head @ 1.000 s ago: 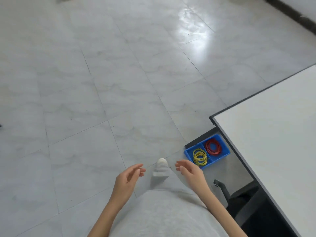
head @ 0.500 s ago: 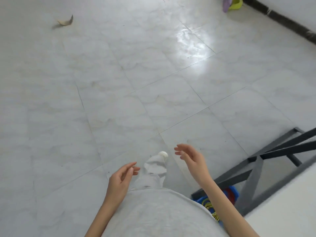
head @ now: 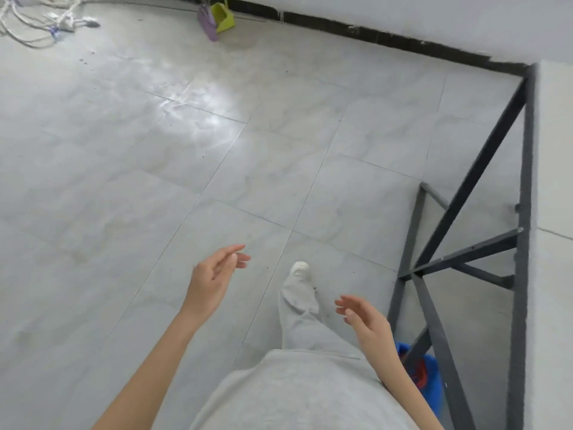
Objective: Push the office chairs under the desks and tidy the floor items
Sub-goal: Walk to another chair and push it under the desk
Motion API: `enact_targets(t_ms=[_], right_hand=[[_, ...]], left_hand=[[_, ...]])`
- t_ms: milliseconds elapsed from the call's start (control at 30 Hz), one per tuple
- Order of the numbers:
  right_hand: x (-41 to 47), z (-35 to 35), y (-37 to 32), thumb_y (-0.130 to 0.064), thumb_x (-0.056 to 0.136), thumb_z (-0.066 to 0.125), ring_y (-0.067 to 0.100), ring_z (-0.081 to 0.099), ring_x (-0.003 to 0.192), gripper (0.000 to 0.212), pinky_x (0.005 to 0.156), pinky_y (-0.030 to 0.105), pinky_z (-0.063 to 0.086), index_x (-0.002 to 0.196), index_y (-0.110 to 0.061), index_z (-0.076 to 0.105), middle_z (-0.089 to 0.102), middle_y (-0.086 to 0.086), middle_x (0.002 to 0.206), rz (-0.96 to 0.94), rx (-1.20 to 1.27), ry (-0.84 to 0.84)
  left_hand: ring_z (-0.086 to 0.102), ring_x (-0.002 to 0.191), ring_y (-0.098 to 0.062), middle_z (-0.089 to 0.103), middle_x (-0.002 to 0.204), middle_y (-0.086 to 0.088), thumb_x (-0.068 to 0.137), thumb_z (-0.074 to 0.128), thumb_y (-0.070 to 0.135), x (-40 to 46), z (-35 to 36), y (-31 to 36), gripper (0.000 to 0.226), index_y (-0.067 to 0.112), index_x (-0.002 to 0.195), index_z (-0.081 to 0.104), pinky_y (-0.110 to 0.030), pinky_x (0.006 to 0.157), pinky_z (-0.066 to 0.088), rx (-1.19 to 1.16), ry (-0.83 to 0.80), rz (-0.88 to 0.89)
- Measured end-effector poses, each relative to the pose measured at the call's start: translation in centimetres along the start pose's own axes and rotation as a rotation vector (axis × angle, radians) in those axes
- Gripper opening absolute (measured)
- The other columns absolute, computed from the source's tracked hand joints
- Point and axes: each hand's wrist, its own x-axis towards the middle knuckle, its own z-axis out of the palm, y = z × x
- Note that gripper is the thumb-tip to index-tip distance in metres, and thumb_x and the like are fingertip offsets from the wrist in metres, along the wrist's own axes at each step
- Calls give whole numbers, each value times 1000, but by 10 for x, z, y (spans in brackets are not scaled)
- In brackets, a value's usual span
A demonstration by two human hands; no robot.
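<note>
1. My left hand point(head: 214, 279) hangs in the air just below frame centre, fingers loosely extended and slightly spread, palm turned inward, holding nothing.
2. My right hand point(head: 366, 318) sits lower, at about 5 o'clock from centre, fingers relaxed and a little curled. It is empty too and touches nothing.
3. Between the two hands I see one grey trouser leg point(head: 299, 318) stepping forward, a white shoe toe point(head: 299, 270) on the tiled floor point(head: 124, 181).
4. The surface point(head: 555, 243) runs down the right edge of frame, pale top with a dark trim. Its dark metal frame point(head: 465, 181), with crossed braces, stands on the floor beneath it at 3 to 4 o'clock.
5. Floor item: a blue tray point(head: 429, 383) at 5 o'clock, on the floor under the surface, partly hidden behind my right forearm and a brace. Red bands point(head: 418, 372) show inside it; the rest of its contents I cannot tell.
6. Floor item: a yellow-green dustpan point(head: 223, 18) at 12 o'clock against the black skirting, a purple brush point(head: 207, 23) just beside it.
7. Floor item: white cables point(head: 40, 20) tangled at 10 to 11 o'clock, in the far left corner, well apart from the hands.
8. No office chair in view.
</note>
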Motion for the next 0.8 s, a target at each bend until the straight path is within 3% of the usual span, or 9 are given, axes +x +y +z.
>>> enact_targets(t_ms=[200,367,500,700,800], right_hand=[[191,-8,-96,6,90,46,0,66,83,36,79,25,48,94,-27,60,69,-6,95,-61,56,31],[327,-25,-200,5,91,43,-1,65,83,36,79,19,50,94,-28,58,67,-9,94,-171,97,43],[423,-45,-235,5,90,43,2,66,84,38,79,19,50,94,-29,59,68,-8,94,-178,90,74],[532,-82,-237,6,89,44,2,66,82,38,74,16,49,92,-28,59,68,-6,94,-11,84,210],[565,-107,-244,9,89,44,12,66,83,36,71,13,48,92,-24,59,69,-2,92,100,143,332]], left_hand=[[68,80,-10,73,90,10,95,42,5,121,36,28,27,20,100,64,-19,75,52,-125,24,-103],[68,78,-9,73,90,7,94,42,3,225,42,56,28,20,99,64,-13,70,51,-119,37,-156],[68,78,-8,73,88,7,95,42,4,332,61,77,28,20,98,64,-12,70,51,-123,-3,-157],[68,78,-8,73,89,10,95,41,3,518,118,141,29,21,99,64,-14,71,51,-48,-235,-69],[68,79,-8,73,91,9,95,42,3,613,152,198,29,22,99,64,-13,73,50,-40,-373,11]])
